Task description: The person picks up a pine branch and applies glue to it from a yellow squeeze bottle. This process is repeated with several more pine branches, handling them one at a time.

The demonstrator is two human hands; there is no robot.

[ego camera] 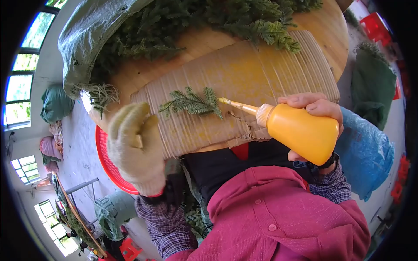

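My right hand point(321, 109), bare, grips a squeeze bottle of yellow liquid point(302, 132). Its long nozzle points left, and the yellow-coated tip is at the right end of a small artificial-looking evergreen sprig point(196, 102); whether they touch I cannot tell. The sprig lies on a corrugated cardboard sheet point(235, 75) with yellow stains. In a pale knitted glove, my left hand point(135, 143) is over the left edge of the cardboard, somewhat blurred, fingers curled. Whether it holds anything I cannot tell.
Evergreen branches point(196, 19) are piled across the far side of the round wooden table point(329, 19), beside a grey-green sack point(81, 39). A red basket point(109, 166) stands below left. A blue plastic bag point(365, 146) is at the right, with a green sack point(372, 84) beyond.
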